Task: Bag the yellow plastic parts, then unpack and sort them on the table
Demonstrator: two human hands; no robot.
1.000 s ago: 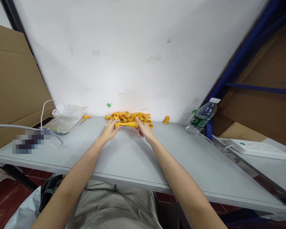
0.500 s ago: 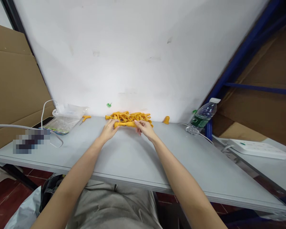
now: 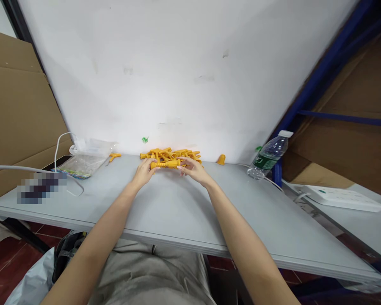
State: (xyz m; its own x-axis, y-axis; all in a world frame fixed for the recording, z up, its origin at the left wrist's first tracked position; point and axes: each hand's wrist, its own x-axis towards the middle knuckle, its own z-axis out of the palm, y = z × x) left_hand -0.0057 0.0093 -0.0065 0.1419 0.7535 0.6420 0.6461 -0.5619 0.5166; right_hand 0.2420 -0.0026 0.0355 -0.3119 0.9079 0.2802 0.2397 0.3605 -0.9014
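The left hand (image 3: 144, 173) had its thumb and fingers closed about the left end of a yellow ribbed piece (image 3: 167, 164), which lay crosswise, level, just in front of a heap of yellow parts (image 3: 160, 151) by the wall. The right hand (image 3: 195, 170) was at the opposite end, index finger above and thumb below, the two parted by the width of the piece — whether both pads pressed on it, one could not tell. Its remaining fingers were curled and mostly out of sight.

The left fingers covered one tip of the piece, and the piece and hands hid part of the heap, where single parts were hard to tell apart. A pixelated patch (image 3: 41, 188) masked something at the table's left. Both forearms were cut off by the lower edge.

A clear bottle (image 3: 271, 154) with a white cap and green label leaned at the right; its contents, if any, could not be made out. The clear plastic bag (image 3: 87, 165) at the left lay flat, its contents indistinct — a yellow-handled tool (image 3: 114, 156) lay just beside it.
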